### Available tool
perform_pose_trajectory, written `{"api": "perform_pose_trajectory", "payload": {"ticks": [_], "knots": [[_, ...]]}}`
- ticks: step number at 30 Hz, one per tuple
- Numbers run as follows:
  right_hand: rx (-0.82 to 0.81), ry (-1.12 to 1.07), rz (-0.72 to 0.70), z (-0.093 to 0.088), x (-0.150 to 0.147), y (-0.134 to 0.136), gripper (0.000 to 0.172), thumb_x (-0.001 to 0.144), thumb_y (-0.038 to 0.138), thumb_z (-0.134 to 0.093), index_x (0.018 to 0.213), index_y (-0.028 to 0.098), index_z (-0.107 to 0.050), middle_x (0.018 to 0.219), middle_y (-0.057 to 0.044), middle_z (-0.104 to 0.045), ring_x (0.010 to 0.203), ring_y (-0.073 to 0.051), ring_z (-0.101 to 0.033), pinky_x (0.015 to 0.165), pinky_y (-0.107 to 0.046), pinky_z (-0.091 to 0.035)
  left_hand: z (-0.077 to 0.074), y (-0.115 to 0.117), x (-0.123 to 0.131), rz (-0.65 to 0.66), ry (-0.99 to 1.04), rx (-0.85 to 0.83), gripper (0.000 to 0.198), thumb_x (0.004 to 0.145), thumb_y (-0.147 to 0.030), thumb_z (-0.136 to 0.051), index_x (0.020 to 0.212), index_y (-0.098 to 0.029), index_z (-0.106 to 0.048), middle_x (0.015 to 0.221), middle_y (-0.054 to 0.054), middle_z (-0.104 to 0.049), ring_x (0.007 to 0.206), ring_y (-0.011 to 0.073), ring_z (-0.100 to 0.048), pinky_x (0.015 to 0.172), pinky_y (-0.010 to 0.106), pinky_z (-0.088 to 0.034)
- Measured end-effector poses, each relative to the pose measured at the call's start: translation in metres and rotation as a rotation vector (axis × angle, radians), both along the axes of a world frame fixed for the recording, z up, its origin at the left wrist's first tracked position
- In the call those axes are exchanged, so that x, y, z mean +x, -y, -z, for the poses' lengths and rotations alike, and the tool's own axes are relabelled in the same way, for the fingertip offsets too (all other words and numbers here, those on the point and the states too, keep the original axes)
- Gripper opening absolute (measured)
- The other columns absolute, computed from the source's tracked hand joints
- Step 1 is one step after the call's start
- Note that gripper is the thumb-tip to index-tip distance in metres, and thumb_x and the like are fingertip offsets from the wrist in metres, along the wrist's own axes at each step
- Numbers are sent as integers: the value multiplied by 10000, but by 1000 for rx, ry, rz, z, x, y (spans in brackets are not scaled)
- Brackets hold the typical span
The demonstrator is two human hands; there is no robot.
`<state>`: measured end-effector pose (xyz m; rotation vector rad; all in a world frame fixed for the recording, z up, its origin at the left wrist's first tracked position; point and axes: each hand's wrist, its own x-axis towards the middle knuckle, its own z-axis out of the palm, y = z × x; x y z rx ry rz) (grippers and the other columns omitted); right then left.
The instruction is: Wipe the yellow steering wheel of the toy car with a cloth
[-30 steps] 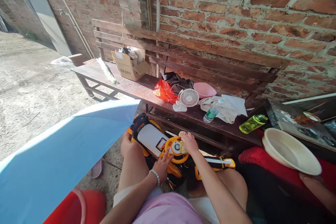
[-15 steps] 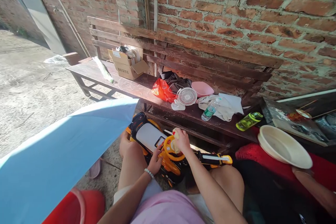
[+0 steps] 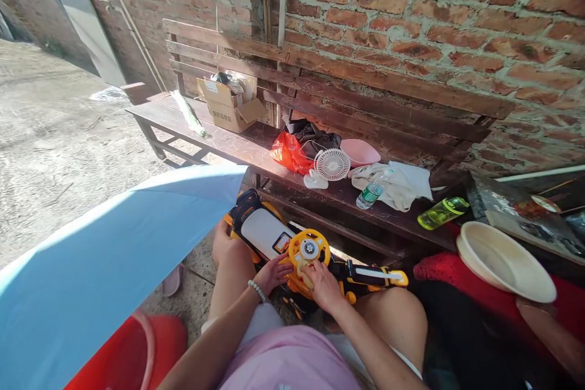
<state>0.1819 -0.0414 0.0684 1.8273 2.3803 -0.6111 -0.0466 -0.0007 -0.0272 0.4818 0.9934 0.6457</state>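
A yellow steering wheel (image 3: 324, 242) with a pale round hub belongs to a yellow, black and white ride-on toy vehicle (image 3: 260, 230) between my knees. My right hand (image 3: 322, 285) is closed on a small pale yellow cloth (image 3: 303, 270) at the near rim of the wheel; the fingers hide part of it. My left hand (image 3: 273, 273), with a beaded bracelet at the wrist, lies close to the left side of the wheel. Its fingers are stretched out and it holds nothing. Whether its fingertips touch the wheel or the cloth I cannot tell.
Behind the toy runs a wooden bench (image 3: 249, 149) with a cardboard box (image 3: 225, 111), a white fan (image 3: 332, 164), a water bottle (image 3: 369, 194) and a green bottle (image 3: 442, 213). A blue umbrella (image 3: 128, 256) covers the left. At right, another person's hand is by cream basins (image 3: 514, 271).
My right hand has moved with the cloth from the upper part of the wheel to its near rim, uncovering the hub. My left hand has turned, its fingers now pointing toward the cloth.
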Motion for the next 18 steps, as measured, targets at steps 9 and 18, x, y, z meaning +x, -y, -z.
{"api": "perform_pose_trajectory", "payload": {"ticks": [9,18], "knots": [[94,77,3,-46,5,-70,563,1024,167,-538,1550,355,-610,1501,-100,-618,1327,-288,-535,1090,-391,-471,-18,21,23,495,-995,929,972,778,-162,-588,1723,-101,-366,1840,167,-212,1726,353,-112,1388,581,-197],[45,24,-17,-12,-12,-92,507,1028,191,-533,1501,323,-657,1478,-100,-610,1311,-267,-532,1100,-377,-449,-43,20,23,749,-1258,922,982,807,-69,-505,1759,-110,-271,1853,135,-124,1729,327,-96,1353,544,-287]]}}
